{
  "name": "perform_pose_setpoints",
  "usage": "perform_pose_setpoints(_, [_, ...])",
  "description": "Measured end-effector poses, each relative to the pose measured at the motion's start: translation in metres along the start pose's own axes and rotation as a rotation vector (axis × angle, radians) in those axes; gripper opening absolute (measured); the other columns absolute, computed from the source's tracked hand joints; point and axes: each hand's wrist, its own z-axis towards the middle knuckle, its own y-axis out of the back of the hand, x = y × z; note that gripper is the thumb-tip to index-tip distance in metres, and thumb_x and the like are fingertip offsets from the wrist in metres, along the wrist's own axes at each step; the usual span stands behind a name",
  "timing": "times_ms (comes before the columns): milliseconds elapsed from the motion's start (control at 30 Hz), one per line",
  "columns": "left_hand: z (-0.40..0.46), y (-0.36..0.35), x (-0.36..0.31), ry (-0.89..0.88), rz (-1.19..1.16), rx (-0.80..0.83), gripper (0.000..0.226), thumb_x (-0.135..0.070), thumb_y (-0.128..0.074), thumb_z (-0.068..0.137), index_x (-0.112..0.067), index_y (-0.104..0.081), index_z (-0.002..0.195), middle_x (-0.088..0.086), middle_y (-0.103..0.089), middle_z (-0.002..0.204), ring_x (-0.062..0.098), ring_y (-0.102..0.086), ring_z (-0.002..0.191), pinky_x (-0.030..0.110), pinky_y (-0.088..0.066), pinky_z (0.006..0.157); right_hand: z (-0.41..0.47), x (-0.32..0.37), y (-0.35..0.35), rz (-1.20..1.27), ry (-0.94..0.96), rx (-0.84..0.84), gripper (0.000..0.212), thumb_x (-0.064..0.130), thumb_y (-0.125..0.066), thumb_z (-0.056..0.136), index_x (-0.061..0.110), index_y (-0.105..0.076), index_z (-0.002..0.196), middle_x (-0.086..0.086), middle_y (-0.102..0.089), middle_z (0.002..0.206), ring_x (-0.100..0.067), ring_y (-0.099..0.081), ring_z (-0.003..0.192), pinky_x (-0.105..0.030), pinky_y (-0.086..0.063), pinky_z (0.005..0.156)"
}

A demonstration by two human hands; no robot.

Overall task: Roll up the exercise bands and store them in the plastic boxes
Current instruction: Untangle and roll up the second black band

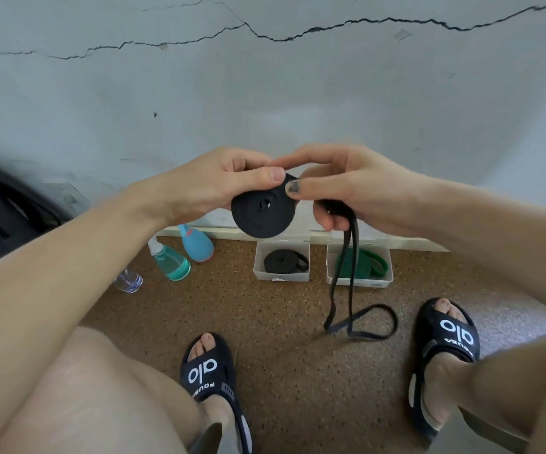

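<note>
A: Where is the black band [264, 213]?

B: Left hand [222, 185] pinches its coil; right hand [340, 191] closes on the tail [350, 283], which hangs to the floor [297, 371].

A: Advice?

B: Keep the tail tight and flat, I think, then put it in a plastic box [281, 276]

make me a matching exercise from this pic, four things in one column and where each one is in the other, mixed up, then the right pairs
Things
1. black coil being rolled
2. green band
3. loose black tail
4. teal spray bottle

Places
A. in the right plastic box
B. standing on the floor left of the boxes
C. held up between the left hand and the right hand
D. hanging from the right hand, its end lying on the floor

Pairs: 1-C, 2-A, 3-D, 4-B
</note>
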Motion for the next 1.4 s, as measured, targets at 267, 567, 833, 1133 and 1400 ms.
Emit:
perform_pose_setpoints(267, [0.005,0.002,-0.001,-0.084,-0.064,-0.169,0.031,-0.044,-0.054,0.092,-0.015,-0.066,0.095,-0.005,-0.069,0.082,0.008,-0.064,0.078,0.018,-0.052,0.067,-0.003,0.003,0.001,-0.059,0.105,-0.175,0.009,0.015,-0.061,0.102,0.017,-0.065,0.11,-0.006,-0.075,0.088,-0.021,-0.054,0.049,-0.026,-0.041,0.042])
perform_pose_setpoints(567, [0.006,0.002,-0.001,-0.032,0.005,-0.092,0.048,-0.052,-0.06,0.092,-0.004,-0.066,0.092,0.02,-0.058,0.08,0.021,-0.055,0.075,0.032,-0.043,0.065,-0.005,-0.007,-0.008,0.012,0.092,-0.144,0.013,0.005,-0.067,0.097,0.013,-0.061,0.106,-0.014,-0.075,0.098,-0.023,-0.067,0.059,-0.028,-0.048,0.042])
perform_pose_setpoints(833, [0.001,0.008,0.002,-0.07,0.002,-0.127,0.028,-0.044,-0.054,0.092,-0.019,-0.066,0.085,-0.011,-0.062,0.072,0.003,-0.057,0.069,0.015,-0.045,0.066,-0.004,0.008,0.012,-0.042,0.062,-0.129,0.024,0.005,-0.065,0.098,0.014,-0.066,0.119,-0.009,-0.075,0.09,-0.018,-0.053,0.055,-0.025,-0.043,0.046])
perform_pose_setpoints(1133, [0.013,-0.002,0.003,-0.16,-0.005,-0.309,0.028,-0.032,-0.05,0.106,-0.02,-0.07,0.089,-0.007,-0.068,0.079,0.009,-0.061,0.076,0.026,-0.049,0.073,-0.007,-0.01,-0.019,0.079,0.127,-0.273,0.032,0.012,-0.074,0.092,0.014,-0.051,0.115,-0.003,-0.06,0.069,-0.018,-0.03,0.046,-0.024,-0.026,0.041])
perform_pose_setpoints(1400, [0.004,0.003,0.001,0.001,0.089,0.023,0.052,-0.055,-0.064,0.092,-0.004,-0.067,0.092,0.002,-0.061,0.074,0.013,-0.058,0.068,0.018,-0.047,0.059,-0.005,-0.006,-0.006,0.026,0.03,-0.082,0.016,0.001,-0.071,0.092,0.009,-0.061,0.102,-0.016,-0.056,0.071,-0.014,-0.036,0.042,-0.021,-0.024,0.038])
